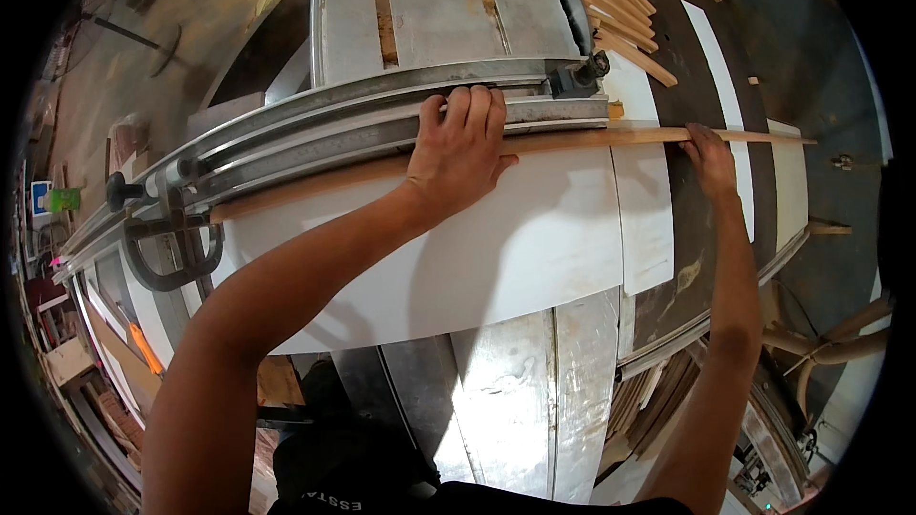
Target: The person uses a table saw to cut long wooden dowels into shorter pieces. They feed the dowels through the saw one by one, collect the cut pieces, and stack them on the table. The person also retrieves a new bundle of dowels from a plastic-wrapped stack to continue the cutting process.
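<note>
A long, thin wooden strip (596, 138) runs from left to right across a white panel (544, 229), along the near side of a metal fence (334, 95). My left hand (458, 148) is closed over the strip near its middle. Its fingers curl onto the fence rail and its thumb points right along the wood. Further right, my right hand (711, 160) grips the strip with bent fingers, and the thin end reaches past it over the dark board (682, 200). The left end of the strip lies beside a black looped handle (138, 253).
Beyond the fence lies a slotted metal table (429, 10). Several short wooden sticks (620, 5) are piled at the far right. A black clamp block (574, 79) sits on the fence's right end. Bare metal tabletop (506, 381) shows close to my body. An orange handle (146, 350) lies at left.
</note>
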The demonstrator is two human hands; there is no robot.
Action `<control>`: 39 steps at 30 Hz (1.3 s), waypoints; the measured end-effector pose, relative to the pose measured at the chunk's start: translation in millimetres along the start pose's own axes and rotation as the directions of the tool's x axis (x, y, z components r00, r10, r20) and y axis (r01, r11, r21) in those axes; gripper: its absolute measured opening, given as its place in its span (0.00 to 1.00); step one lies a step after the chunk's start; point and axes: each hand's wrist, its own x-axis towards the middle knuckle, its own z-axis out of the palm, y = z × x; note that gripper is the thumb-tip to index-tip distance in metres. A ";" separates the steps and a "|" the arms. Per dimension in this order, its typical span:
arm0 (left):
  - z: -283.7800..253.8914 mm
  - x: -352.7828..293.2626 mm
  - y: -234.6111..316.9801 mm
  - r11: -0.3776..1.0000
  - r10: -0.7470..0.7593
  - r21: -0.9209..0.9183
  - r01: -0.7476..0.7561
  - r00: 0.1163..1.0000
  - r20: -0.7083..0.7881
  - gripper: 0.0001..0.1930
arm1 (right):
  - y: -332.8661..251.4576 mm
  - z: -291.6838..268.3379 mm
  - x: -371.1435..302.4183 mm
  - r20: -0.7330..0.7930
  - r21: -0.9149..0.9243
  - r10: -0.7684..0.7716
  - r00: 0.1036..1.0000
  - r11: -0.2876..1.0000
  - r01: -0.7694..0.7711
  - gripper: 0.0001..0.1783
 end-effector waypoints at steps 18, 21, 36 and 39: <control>1.3 0.2 0.5 0.997 -0.075 0.036 0.074 0.997 0.023 0.45 | -3.4 0.9 1.8 -0.091 0.100 -0.039 0.995 0.994 0.048 0.19; -1.6 3.7 4.1 0.997 -0.068 -0.046 0.069 0.997 0.028 0.45 | 4.5 1.7 -2.2 -0.088 0.095 -0.036 0.995 0.994 0.045 0.21; 0.7 3.8 4.0 0.998 -0.062 0.000 0.062 0.998 0.011 0.45 | -4.7 5.4 -0.3 -0.126 0.087 -0.048 0.991 0.994 0.059 0.20; -2.8 4.1 3.9 0.998 -0.058 0.031 0.057 0.998 0.031 0.45 | -5.0 5.5 -2.9 -0.136 0.109 -0.031 0.990 0.993 0.046 0.20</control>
